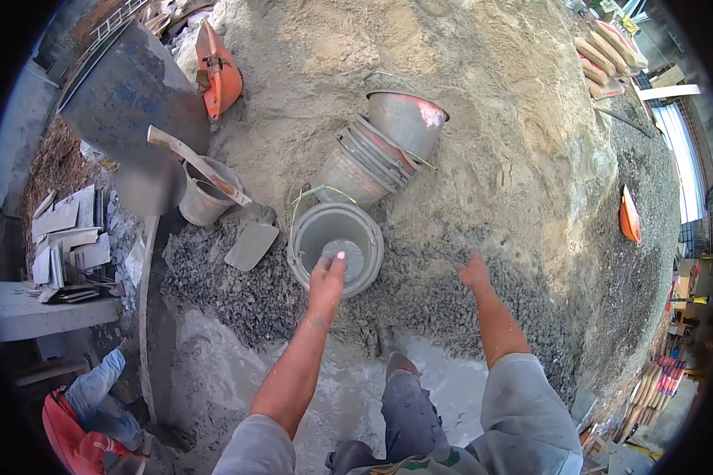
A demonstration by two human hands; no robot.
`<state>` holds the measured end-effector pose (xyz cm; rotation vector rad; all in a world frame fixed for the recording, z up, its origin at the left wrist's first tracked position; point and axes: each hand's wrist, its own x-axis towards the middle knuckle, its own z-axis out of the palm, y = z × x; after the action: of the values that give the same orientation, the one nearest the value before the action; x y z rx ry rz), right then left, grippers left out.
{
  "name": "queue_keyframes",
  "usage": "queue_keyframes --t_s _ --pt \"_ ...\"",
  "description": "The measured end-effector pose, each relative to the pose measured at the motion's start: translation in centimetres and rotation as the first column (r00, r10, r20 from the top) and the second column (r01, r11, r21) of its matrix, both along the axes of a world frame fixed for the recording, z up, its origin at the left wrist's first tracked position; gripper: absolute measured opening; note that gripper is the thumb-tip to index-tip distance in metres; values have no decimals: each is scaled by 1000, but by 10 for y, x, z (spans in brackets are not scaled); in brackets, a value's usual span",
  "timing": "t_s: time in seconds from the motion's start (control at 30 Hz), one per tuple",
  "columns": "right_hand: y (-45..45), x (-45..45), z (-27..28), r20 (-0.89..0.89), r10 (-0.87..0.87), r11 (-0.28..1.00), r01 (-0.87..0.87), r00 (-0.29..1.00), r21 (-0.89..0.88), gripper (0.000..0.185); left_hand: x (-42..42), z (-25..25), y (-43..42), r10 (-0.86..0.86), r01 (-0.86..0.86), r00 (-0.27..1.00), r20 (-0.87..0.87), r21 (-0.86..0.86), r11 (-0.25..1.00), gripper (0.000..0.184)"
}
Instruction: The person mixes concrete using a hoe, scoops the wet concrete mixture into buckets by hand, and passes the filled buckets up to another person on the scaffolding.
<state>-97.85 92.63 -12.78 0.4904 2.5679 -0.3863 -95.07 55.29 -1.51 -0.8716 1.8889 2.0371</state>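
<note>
A grey bucket point(299, 255) with a thin wire handle stands on wet gravelly mix in front of me, some grey material at its bottom. Over its near side is my left hand point(327, 277), thumb and a finger apart; nothing shows between them, and whether it touches the rim cannot be seen. My right hand point(474, 273) hangs above the mix to the right, fingers curled and holding nothing visible. Beyond the bucket, several stacked buckets point(364, 162) lie tilted on the sand. Left of it, a wooden-handled tool point(198, 162) with a flat blade point(252, 245) leans across another bucket point(202, 202).
A sand pile point(499, 142) rises ahead. A large drum point(135, 95) and an orange wheelbarrow-like tray point(222, 71) stand at left. Broken slabs point(71, 229) lie below. Another person in red point(75, 431) bends at lower left. Filled sacks point(610, 51) are at upper right.
</note>
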Motion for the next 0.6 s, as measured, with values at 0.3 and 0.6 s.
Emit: queue_keyframes --t_s 0.3,0.6 --pt "-139 -397 29 -428 362 927 -273 828 256 104 -292 -157 74 124 -125 991 -57 -744 656 71" --pt "-97 -353 24 24 454 837 -417 891 -355 49 -248 -184 87 234 -312 940 -248 -350 883 67"
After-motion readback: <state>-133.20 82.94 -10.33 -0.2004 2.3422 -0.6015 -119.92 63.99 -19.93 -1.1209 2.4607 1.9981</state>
